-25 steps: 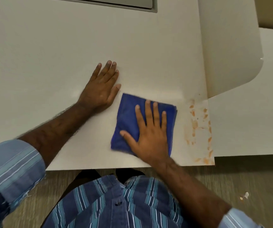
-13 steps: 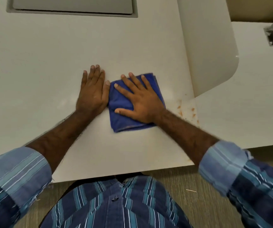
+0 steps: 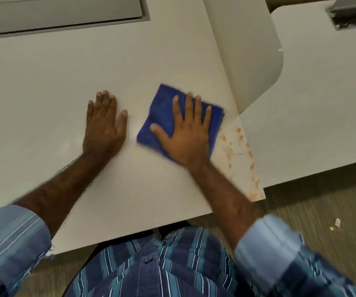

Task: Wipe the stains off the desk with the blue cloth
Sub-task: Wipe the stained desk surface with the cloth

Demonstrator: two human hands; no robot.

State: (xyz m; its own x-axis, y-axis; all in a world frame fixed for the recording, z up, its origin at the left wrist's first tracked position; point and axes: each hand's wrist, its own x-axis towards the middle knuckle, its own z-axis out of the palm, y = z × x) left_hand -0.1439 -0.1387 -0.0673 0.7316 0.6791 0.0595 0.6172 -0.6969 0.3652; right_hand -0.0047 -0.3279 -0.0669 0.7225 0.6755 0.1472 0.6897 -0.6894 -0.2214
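A folded blue cloth [image 3: 164, 112] lies flat on the white desk [image 3: 65, 86]. My right hand [image 3: 185, 133] presses down on it, palm flat and fingers spread. Orange-brown stains [image 3: 237, 151] run along the desk's right edge down to the near right corner, just right of the cloth. My left hand [image 3: 105, 125] rests flat on the bare desk to the left of the cloth, fingers apart, holding nothing. A gap of bare desk separates the left hand from the cloth.
A white divider panel [image 3: 247, 50] with a rounded corner stands at the desk's right edge, above the stains. A grey cable hatch [image 3: 63, 16] is set in the desk at the back. A second desk [image 3: 322, 103] adjoins on the right. Crumbs [image 3: 335, 224] lie on the floor.
My right hand has slid the cloth to the right, away from my left hand and toward the stains by the divider. My left hand stays flat on the desk.
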